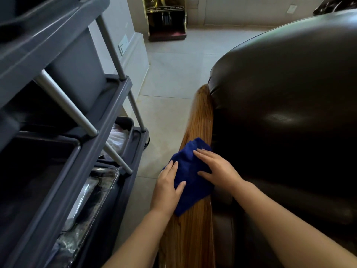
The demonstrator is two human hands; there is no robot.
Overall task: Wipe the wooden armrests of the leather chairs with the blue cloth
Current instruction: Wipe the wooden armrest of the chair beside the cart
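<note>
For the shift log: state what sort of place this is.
Probably a hotel lobby or lounge being cleaned. A grey housekeeping cart stands on the tiled floor beside a dark leather chair, and what looks like a brass shoe-polishing stand sits by the far wall.

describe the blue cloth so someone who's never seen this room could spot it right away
Find the big dark leather chair on the right; a glossy wooden armrest runs along its left edge. The blue cloth lies bunched on that armrest, under the left hand and right hand. It is the only deep blue thing among brown and grey.
</note>
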